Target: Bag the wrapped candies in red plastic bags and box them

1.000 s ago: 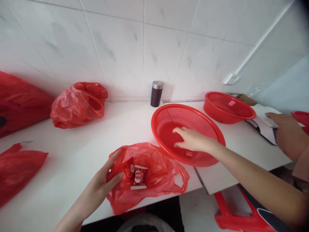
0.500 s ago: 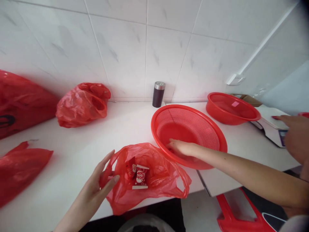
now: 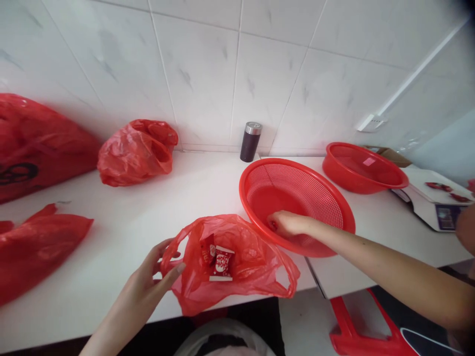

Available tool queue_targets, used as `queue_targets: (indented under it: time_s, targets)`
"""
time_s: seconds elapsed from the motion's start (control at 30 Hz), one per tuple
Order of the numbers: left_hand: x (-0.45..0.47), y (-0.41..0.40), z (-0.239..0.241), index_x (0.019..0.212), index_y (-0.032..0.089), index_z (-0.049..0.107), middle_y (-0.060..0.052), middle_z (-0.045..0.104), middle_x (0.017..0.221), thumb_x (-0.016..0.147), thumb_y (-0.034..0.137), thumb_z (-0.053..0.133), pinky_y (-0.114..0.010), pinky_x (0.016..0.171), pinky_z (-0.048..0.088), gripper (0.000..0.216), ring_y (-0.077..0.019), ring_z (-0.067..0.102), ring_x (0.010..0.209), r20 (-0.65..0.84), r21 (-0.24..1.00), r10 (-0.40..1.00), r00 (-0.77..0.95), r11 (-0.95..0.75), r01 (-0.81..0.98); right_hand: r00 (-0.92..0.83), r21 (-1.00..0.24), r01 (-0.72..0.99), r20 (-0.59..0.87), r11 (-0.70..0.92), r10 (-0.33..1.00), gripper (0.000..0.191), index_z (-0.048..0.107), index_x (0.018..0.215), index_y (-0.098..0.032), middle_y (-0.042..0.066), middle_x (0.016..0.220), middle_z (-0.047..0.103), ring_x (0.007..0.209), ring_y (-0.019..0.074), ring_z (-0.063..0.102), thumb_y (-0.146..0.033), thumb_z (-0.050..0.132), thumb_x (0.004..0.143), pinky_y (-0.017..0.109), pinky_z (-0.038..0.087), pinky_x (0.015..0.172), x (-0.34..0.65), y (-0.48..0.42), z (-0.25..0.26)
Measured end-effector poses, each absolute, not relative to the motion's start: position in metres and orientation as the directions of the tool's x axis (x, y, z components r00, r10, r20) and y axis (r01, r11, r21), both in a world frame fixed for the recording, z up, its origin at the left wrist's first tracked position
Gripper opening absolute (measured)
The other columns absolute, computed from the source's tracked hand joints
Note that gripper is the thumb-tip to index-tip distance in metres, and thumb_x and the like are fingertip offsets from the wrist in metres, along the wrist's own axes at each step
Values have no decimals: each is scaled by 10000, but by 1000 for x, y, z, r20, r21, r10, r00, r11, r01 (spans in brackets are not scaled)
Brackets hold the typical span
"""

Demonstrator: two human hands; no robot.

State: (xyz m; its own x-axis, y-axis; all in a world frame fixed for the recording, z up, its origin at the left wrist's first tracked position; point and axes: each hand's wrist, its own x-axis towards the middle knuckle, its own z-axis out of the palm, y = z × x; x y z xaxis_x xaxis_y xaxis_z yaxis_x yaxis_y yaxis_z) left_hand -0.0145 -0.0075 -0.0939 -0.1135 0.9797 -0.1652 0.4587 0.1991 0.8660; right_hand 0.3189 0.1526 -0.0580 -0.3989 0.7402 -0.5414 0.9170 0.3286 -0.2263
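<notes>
My left hand is at the left handle of a thin red plastic bag. Its fingers go round the film and the thumb lies to the front. The bag's mouth gapes upward. Inside lie a dark-red packet with white double-happiness print and a brighter red one. My right arm reaches in from the right, and my right hand is down in a red perforated basket. Its fingers are curled, with a bit of dark red showing at their tips, like a small packet; most of it is hidden.
A dark tumbler stands by the tiled wall. Red bags lie to the left. A red basin and a scale with dark-red packets are at right. Another person's hand shows at the right edge. A red stool stands below.
My right hand's fingers have curled in the basket and drawn slightly right. The other person's hand has left the scale pan, where packets now show. The view has shifted a little.
</notes>
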Motion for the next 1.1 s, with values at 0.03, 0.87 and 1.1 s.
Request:
queue_targets:
  time_s: [0.03,0.87,1.1]
  targets:
    - [-15,-7,-94,1295,261,469,-99,647,1208,846,548,568,-333,724,577,541,-263,670,975,-168,867,980,-105,197,458,-399,-214,917,-528,338,749,60,568,719,-192,20,729,590,628,146,520,-164,612,691,263,315,535,318,153,-58]
    - [1,-10,-57,911,210,649,6,614,698,769,445,715,-210,533,515,283,-129,575,610,-205,965,966,-159,172,-196,-492,25,861,-209,507,845,595,509,1391,-330,73,1558,321,1387,360,344,-46,443,872,553,382,1049,310,86,-33]
    - [-5,-5,-62,1131,235,607,-31,683,876,820,439,675,-257,558,549,378,-158,630,655,-171,981,985,-22,168,-99,-396,53,917,31,394,918,444,540,1365,-208,157,1546,315,1386,368,334,-356,456,955,532,366,1066,312,106,-31]
